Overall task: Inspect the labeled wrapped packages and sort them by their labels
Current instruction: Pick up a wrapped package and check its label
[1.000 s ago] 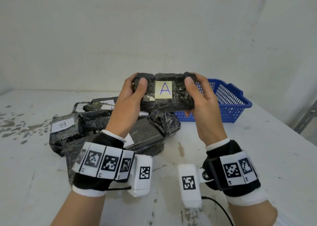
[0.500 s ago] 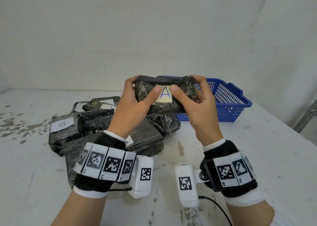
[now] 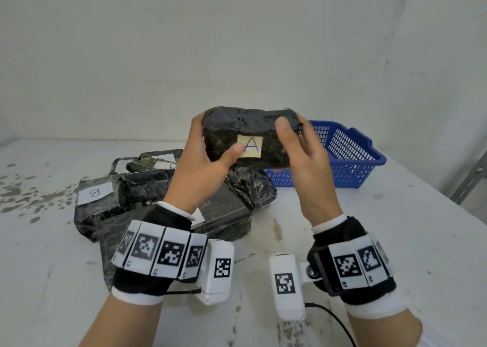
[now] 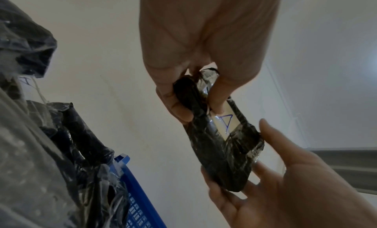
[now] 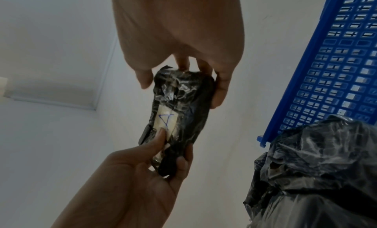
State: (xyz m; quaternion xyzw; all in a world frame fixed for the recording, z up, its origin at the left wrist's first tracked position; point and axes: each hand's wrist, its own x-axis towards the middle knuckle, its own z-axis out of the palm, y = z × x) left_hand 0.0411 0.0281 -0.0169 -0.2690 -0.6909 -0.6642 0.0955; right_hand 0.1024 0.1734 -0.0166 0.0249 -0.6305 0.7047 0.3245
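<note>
Each forearm carries a black wrist band over a white cuff. A row of white tiles printed with black square fiducial codes wraps each band. A white camera module with one code mounts at each inner wrist. A thin black cable exits the right module.

table: white, worn top, dark speckled stains at 9 o'clock and by the near edge
wall: plain white, behind the table at 12 o'clock
metal rack upright: grey, slanted, at 3 o'clock past the table's edge
cable: black, at 5 o'clock
</note>
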